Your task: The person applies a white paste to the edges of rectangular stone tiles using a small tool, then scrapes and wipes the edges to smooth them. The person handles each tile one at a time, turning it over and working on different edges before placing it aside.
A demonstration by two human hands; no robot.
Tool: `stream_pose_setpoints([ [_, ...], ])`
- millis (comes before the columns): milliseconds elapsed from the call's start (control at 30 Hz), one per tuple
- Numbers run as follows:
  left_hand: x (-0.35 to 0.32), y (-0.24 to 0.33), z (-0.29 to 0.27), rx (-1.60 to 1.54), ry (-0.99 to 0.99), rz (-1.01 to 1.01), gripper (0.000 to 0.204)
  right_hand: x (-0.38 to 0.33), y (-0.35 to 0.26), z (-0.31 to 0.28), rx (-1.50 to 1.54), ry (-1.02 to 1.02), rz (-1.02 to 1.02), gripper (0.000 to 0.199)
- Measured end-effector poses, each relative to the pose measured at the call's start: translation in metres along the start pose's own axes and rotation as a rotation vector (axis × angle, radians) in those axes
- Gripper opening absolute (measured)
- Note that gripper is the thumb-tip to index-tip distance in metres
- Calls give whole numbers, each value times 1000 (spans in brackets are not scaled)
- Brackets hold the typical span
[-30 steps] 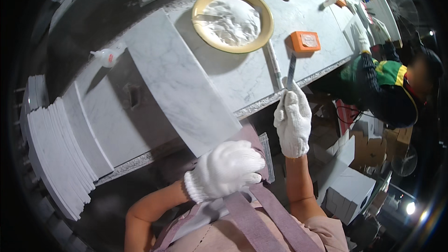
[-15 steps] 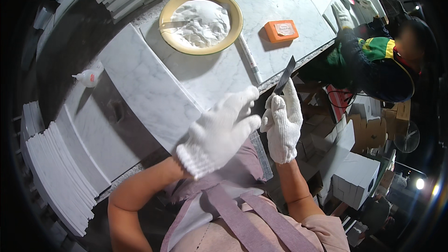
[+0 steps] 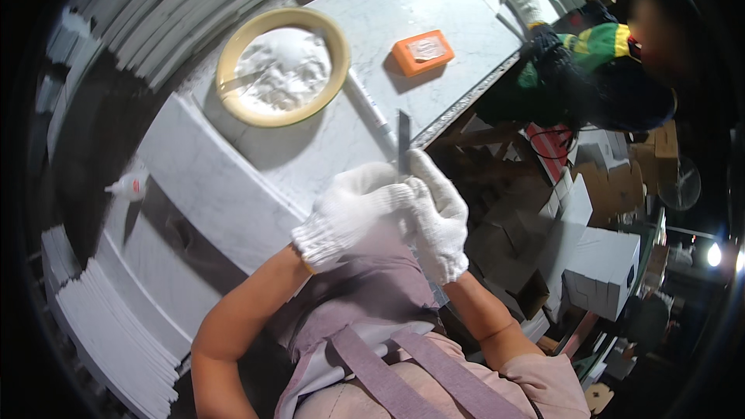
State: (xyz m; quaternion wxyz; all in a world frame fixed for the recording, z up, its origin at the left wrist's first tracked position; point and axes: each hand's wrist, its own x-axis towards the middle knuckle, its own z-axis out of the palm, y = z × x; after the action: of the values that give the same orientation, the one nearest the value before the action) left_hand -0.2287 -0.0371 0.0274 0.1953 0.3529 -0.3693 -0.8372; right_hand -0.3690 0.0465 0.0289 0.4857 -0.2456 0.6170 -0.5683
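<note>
Both my hands wear white knit gloves and meet in front of my chest at the near edge of a white marble slab [image 3: 233,186]. My right hand [image 3: 436,217] grips a thin flat metal blade [image 3: 403,140] that sticks up toward the slab. My left hand [image 3: 353,213] is curled against the right one at the blade's base; whether it grips the blade itself is hidden.
On the slab lie a yellow-rimmed bowl of white powder [image 3: 281,64], a white pen-like stick [image 3: 371,105] and an orange block [image 3: 422,51]. A small glue bottle [image 3: 128,185] lies at the left. Stacked white tiles [image 3: 101,334] stand lower left. Another person [image 3: 605,70] works across the table, by cardboard boxes [image 3: 597,264].
My left hand has swung from an open spread in front of the slab to a curl against my right hand. The view has shifted so the bowl sits further left.
</note>
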Motion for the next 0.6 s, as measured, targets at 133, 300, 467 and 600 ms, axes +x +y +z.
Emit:
stream_pose_setpoints([
  [133, 1, -4, -4, -3, 37, -28, 26, -2, 1, -1, 6, -42, 56, 46],
  [300, 4, -10, -5, -146, 107, 11, 20, 0, 8, -2, 55, -20, 9, 49],
  [467, 7, -12, -5, -241, 182, 76, 19, 12, 10, -5, 111, 114, -67, 49],
  [600, 10, -14, -6, -49, 156, 29, 18, 22, 3, -10, -62, -35, -153, 44],
])
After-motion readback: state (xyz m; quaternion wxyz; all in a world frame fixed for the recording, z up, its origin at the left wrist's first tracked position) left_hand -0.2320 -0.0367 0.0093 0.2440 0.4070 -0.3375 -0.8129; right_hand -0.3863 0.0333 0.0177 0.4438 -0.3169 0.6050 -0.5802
